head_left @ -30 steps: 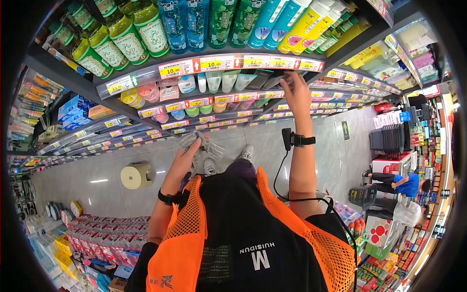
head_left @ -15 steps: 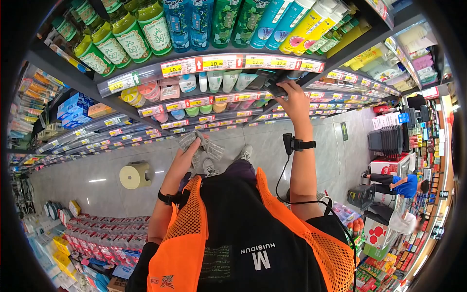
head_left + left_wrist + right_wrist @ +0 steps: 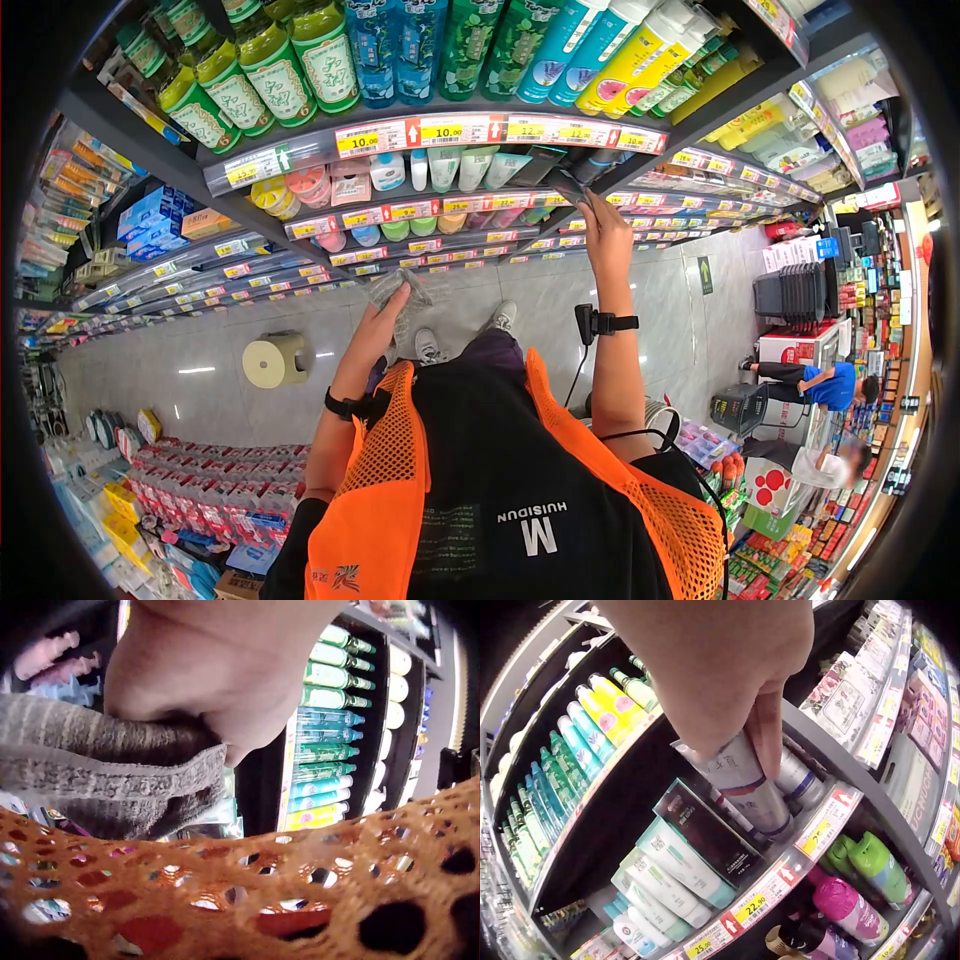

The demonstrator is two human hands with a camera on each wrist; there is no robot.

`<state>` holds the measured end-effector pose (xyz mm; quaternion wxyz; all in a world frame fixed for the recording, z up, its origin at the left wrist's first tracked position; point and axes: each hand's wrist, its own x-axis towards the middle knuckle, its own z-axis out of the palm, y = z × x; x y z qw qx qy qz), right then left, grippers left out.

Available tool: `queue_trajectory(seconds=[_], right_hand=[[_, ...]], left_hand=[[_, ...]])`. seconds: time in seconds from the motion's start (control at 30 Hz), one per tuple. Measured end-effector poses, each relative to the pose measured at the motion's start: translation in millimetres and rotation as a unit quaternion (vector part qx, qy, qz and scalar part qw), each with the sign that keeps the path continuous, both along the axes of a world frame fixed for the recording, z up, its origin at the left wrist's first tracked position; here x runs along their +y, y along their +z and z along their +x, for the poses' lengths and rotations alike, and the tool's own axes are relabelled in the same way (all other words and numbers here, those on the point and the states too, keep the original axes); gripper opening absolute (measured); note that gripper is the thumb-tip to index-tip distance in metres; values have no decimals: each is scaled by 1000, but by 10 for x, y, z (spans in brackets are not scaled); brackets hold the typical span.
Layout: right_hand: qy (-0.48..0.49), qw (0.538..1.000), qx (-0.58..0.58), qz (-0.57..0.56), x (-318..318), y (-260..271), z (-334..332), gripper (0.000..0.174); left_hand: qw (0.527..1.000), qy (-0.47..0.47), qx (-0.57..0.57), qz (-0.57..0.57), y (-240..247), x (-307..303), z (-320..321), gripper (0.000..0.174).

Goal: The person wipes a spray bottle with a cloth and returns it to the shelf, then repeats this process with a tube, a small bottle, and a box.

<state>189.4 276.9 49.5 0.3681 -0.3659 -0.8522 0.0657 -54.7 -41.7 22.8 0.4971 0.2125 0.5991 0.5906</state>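
In the right wrist view the right hand [image 3: 716,675] grips a silver-grey tube [image 3: 742,787] with a blue and red band, standing at the shelf's front edge. Another silver tube [image 3: 799,780] is beside it, and a dark box [image 3: 705,832] leans to its left, next to white tubes [image 3: 682,862]. The head view has this right hand [image 3: 607,232] at the second shelf's edge. Lower down, the left hand [image 3: 385,312] holds a grey striped cloth [image 3: 408,290]; in the left wrist view the cloth [image 3: 127,780] hangs bunched from the curled left hand [image 3: 217,667].
Green, blue and yellow bottles [image 3: 460,50] line the shelf above, behind a price strip [image 3: 450,132]. Pink and green bottles [image 3: 847,907] stand on the shelf below. A round-topped stool [image 3: 272,361] is on the floor, and two people [image 3: 825,385] are at the right.
The right hand has come down and outward a little from the shelf gap, its fingers now pointing up at the dark items. The left hand stays low with the cloth.
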Motion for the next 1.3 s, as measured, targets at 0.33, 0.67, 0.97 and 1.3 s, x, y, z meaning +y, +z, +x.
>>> queue_trajectory(seconds=[0.33,0.67,0.97,1.3], right_hand=[[-77,931,243,-261,-98,-181,214,39],[-38,857,287,-426,-685,345,536,48],[96,765,233,-593,-1208,353,12,41],[100,789,247,-554,-1309,232,-165,39]], left_hand=[[992,60,-5,-111,-182,33,-66,70],[959,113,-260,-19,-461,168,-256,64],[982,-43,-183,24,121,319,-22,62],[845,-337,329,253,621,501,27,59]])
